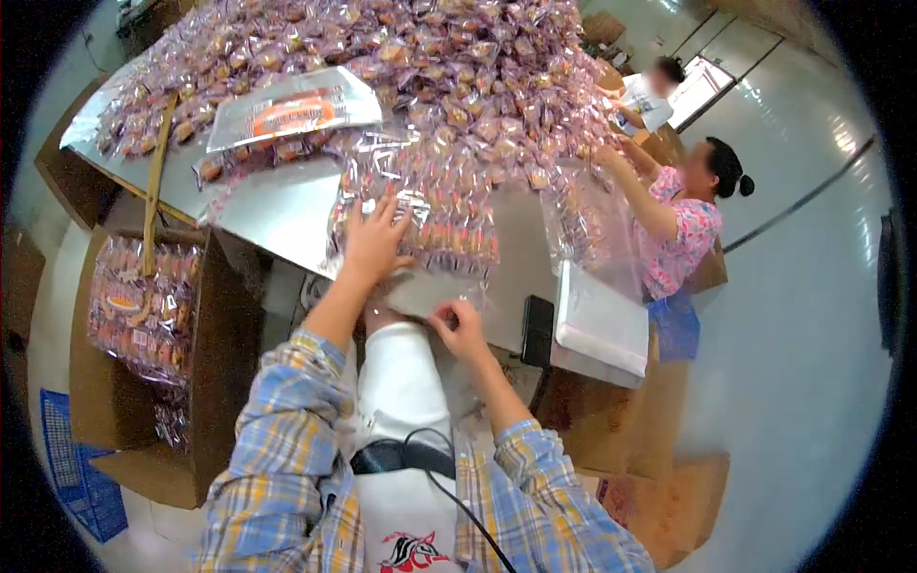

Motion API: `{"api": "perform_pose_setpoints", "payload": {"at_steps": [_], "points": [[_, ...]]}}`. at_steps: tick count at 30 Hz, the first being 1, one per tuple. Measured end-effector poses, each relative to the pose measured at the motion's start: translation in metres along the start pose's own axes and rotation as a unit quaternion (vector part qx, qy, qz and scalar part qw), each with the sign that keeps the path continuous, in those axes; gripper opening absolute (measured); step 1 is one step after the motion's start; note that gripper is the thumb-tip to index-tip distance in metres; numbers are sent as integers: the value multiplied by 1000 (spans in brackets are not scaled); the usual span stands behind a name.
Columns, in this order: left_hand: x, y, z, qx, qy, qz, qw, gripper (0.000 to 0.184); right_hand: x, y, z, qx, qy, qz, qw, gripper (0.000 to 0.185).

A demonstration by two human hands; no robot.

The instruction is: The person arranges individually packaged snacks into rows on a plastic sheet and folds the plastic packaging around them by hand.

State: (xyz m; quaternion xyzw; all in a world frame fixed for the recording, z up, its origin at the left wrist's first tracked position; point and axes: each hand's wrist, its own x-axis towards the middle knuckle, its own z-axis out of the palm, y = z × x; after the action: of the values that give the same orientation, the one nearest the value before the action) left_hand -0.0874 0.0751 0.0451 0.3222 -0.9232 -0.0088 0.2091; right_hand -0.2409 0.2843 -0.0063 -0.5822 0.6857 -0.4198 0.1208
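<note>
A large clear plastic bag [449, 229], packed with rows of small wrapped snacks, lies at the near edge of the metal table. My left hand [377, 244] rests on the bag's left side with its fingers spread. Lower down and to the right, my right hand [460, 328] has thumb and fingertips together at the loose near end of the bag. The plastic there is thin and see-through, so its exact edge is hard to make out.
Loose wrapped snacks [411, 57] are heaped across the table [272, 224], with a printed bag [296, 110] on them. A phone [538, 329] and a stack of clear bags [602, 320] sit right. A carton [229, 372] holds filled bags. Two people [683, 224] work at the right side.
</note>
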Motion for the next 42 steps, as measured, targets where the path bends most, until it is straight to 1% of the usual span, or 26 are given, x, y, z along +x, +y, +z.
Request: {"api": "perform_pose_setpoints", "payload": {"at_steps": [2, 3, 6, 7, 10, 11, 12, 14, 17, 18, 19, 20, 22, 23, 26, 29, 32, 33, 35, 36, 37, 38, 39, 40, 41, 42], "points": [[4, 9, 5, 11, 19, -38, 999, 89, -7, 7, 4, -20, 28, -19, 999, 15], [5, 14, 5, 12, 21, -49, 999, 86, -9, 10, 6, -48, 34, -50, 997, 13], [8, 19, 1, 11, 16, -59, 998, 83, -14, 17, 12, -98, 54, -77, 991, 11], [8, 17, 7, 2, 33, -54, 998, 81, -16, 17, 11, -103, 40, -72, 991, 11], [7, 14, 10, 41, 52, -37, 997, 83, -17, 9, 14, -105, 44, -40, 993, 11], [6, 14, 10, 31, 61, -29, 997, 86, -16, 3, 12, -93, 50, -32, 994, 12], [5, 17, 11, 17, 45, -39, 998, 85, -18, 2, 12, -98, 47, -30, 994, 12], [9, 30, -10, -7, 15, -62, 998, 84, -17, 4, 11, -108, 40, -29, 993, 13], [17, 34, 10, 77, 8, -64, 995, 91, -12, 5, 11, -98, 47, -59, 992, 13], [20, 35, 18, 109, 8, -65, 992, 93, -13, 5, 10, -96, 37, -48, 994, 14], [23, 41, -3, 56, -34, -78, 995, 95, -10, -2, 5, -95, 26, -36, 994, 15], [25, 46, -7, 44, -45, -90, 994, 94, -12, -7, 2, -93, 14, -24, 995, 15], [29, 51, -13, 24, -62, -113, 991, 92, -15, -7, 0, -131, -25, -49, 990, 15], [32, 47, -4, 37, -74, -104, 991, 85, -10, -7, 0, -149, -39, -65, 986, 16], [37, 48, 7, 47, -69, -111, 990, 79, -10, -6, 0, -191, -50, -83, 977, 17], [39, 45, 14, 56, -26, -104, 993, 72, -14, -11, 2, -173, -42, -66, 982, 18], [32, 43, 6, 43, -4, -88, 995, 78, -17, -16, 2, -185, -47, -68, 979, 18], [26, 46, 3, 39, -10, -83, 996, 75, -21, -16, 0, -178, -64, -60, 980, 15], [13, 42, -13, -8, 54, -30, 998, 69, -23, -18, -7, -163, -100, -46, 980, 12], [3, 37, -13, -31, 83, -6, 996, 66, -24, -21, -10, -125, -83, -27, 988, 13], [-11, 31, -11, -26, 121, 61, 990, 61, -20, -37, -16, -87, -66, -5, 994, 16], [-30, 22, -4, -69, 96, 98, 988, 60, -17, -45, -19, -48, -44, 18, 998, 20], [-52, 13, 5, -113, 71, 136, 982, 60, -16, -40, -20, -71, -39, -16, 997, 24], [-65, 5, 10, -156, 49, 176, 971, 59, -17, -36, -18, -87, -44, -25, 995, 21], [-70, 1, 2, -186, -101, 140, 967, 58, -18, -33, -16, -104, -50, -34, 993, 19], [-74, -3, -2, -162, -84, 119, 976, 58, -19, -29, -14, -121, -58, -47, 990, 16]]}}
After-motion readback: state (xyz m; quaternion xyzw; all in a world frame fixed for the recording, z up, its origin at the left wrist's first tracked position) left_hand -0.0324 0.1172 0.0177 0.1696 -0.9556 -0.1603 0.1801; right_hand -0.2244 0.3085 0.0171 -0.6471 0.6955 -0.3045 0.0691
